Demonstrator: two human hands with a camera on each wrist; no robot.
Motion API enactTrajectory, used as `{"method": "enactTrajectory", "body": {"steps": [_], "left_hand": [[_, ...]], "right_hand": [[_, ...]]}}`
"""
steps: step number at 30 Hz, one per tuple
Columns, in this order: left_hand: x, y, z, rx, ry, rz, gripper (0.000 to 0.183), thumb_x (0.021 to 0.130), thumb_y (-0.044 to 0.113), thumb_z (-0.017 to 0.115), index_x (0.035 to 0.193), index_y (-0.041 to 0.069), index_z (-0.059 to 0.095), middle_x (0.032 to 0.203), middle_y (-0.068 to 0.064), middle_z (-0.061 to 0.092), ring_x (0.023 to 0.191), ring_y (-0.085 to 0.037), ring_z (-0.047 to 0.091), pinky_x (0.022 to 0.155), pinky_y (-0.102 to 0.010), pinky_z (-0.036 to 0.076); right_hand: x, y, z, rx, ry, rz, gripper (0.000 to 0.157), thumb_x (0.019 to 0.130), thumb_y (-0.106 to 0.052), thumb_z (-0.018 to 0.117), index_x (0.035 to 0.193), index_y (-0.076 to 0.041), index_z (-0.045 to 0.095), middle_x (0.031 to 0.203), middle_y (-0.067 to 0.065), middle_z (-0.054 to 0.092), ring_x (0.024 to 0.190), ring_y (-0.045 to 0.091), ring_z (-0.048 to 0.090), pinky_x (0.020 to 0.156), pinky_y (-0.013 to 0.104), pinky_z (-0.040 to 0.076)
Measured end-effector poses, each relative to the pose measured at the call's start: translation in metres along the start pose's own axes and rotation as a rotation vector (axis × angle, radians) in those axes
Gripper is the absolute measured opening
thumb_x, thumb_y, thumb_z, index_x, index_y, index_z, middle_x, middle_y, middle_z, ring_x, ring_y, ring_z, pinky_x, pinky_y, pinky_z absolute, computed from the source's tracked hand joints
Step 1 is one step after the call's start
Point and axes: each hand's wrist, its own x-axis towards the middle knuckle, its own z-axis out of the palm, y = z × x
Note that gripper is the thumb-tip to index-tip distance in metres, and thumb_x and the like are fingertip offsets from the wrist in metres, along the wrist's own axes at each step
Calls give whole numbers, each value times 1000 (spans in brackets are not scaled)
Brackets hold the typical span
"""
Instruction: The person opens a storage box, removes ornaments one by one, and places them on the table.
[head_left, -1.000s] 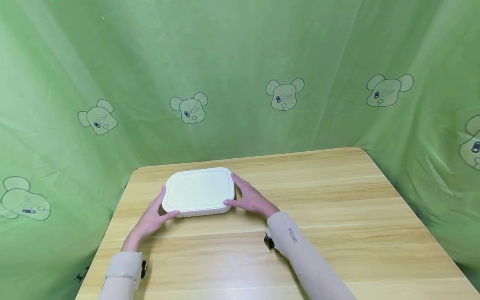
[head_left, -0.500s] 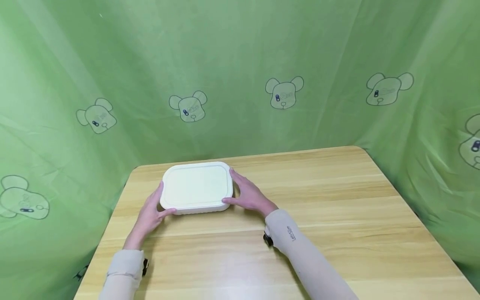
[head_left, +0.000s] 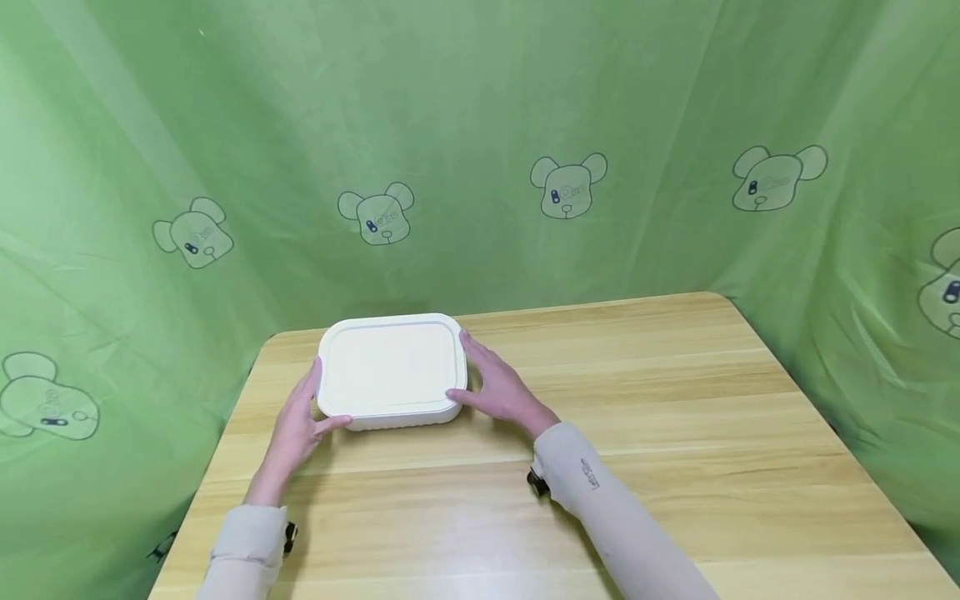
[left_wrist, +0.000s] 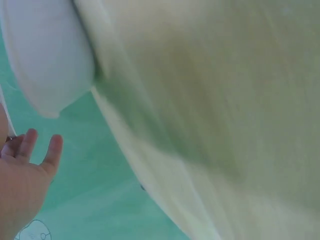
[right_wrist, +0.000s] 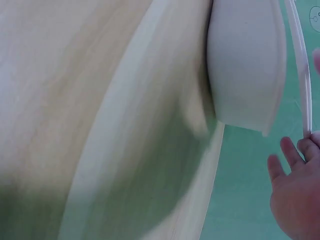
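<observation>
A white rounded-rectangular lid [head_left: 392,367] is held level over a white storage box [head_left: 405,421] at the back left of the table. In the right wrist view, a gap with green cloth showing separates the lid [right_wrist: 302,70] from the box [right_wrist: 245,65]. My left hand [head_left: 296,425] grips the lid's left end, thumb at the near corner and fingers along the side. At the other end, my right hand [head_left: 501,390] holds the lid the same way, its thumb on the near right corner. The lid hides the inside of the box.
The wooden table [head_left: 637,417] extends to the right and toward the front. Green cloth [head_left: 480,125] printed with bear heads hangs behind it and at both sides. Each wrist carries a small black camera, such as the right one [head_left: 537,482].
The lid has risen off the box and appears higher and slightly larger in the head view. Both hands have kept their grip on its ends.
</observation>
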Motion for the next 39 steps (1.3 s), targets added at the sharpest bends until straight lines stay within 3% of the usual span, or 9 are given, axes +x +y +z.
{"method": "enactTrajectory", "body": {"steps": [4, 8, 11, 13, 18, 22, 29, 33, 39], "left_hand": [[1, 4, -5, -19, 7, -2, 123, 76, 21, 91, 167, 13, 7, 172, -19, 14, 156, -45, 20, 128, -60, 20], [-2, 8, -9, -20, 11, -2, 126, 73, 25, 93, 166, 9, 10, 171, -22, 18, 156, -46, 21, 127, -60, 22], [-5, 12, -12, -21, 27, -5, 126, 70, 27, 95, 165, 5, 14, 169, -24, 23, 153, -46, 28, 125, -58, 29], [-7, 14, -15, -38, 38, -8, 124, 70, 26, 96, 164, 3, 18, 167, -25, 27, 146, -46, 42, 119, -55, 40], [-8, 18, -18, -93, 54, 3, 111, 77, 22, 92, 163, 3, 24, 162, -28, 37, 111, -39, 68, 95, -33, 60], [-12, 16, -19, -99, 57, 0, 103, 82, 22, 89, 162, 3, 26, 153, -29, 47, 98, -33, 72, 83, -18, 60], [-22, 10, -24, -189, 21, -43, 92, 89, 16, 83, 164, 9, 28, 138, -24, 57, 82, -10, 69, 72, -27, 64], [-25, 10, -27, -240, -13, -66, 93, 90, 15, 82, 164, 11, 27, 133, -25, 57, 75, -10, 69, 69, -34, 65], [-34, 6, -30, -295, -88, -132, 93, 92, 16, 80, 166, 18, 24, 128, -24, 56, 69, -14, 70, 64, -34, 64]], "right_hand": [[-1, -3, -2, 19, 19, 10, 104, 93, -51, 74, 167, -25, 6, 174, -3, 12, 157, 28, 30, 132, 48, 18], [-4, -9, -3, 103, 29, 12, 103, 93, -40, 78, 167, -27, 7, 174, -4, 15, 134, 30, 56, 121, 48, 40], [-7, -13, -4, 194, 41, 7, 102, 91, -29, 81, 167, -27, 12, 174, -2, 18, 113, 27, 65, 106, 45, 54], [-8, -14, -4, 240, 59, 10, 102, 90, -22, 82, 167, -28, 15, 174, 0, 21, 104, 23, 67, 99, 41, 58], [-11, -16, -6, 294, 114, 19, 102, 85, -10, 85, 166, -26, 24, 169, 5, 34, 88, 14, 65, 84, 24, 61], [-13, -17, -6, 335, 102, 19, 103, 82, -8, 87, 165, -24, 27, 163, 5, 41, 85, 12, 65, 79, 20, 61], [-18, -20, -7, 409, 58, 30, 107, 78, -3, 89, 165, -23, 29, 158, 7, 44, 79, 15, 66, 73, 24, 63], [-22, -22, -8, 421, 32, 26, 107, 79, -1, 87, 165, -21, 28, 156, 8, 43, 75, 15, 65, 68, 27, 63], [-28, -25, -7, 427, -30, 24, 103, 81, -3, 86, 165, -16, 28, 151, 12, 44, 71, 15, 66, 63, 29, 63]]}}
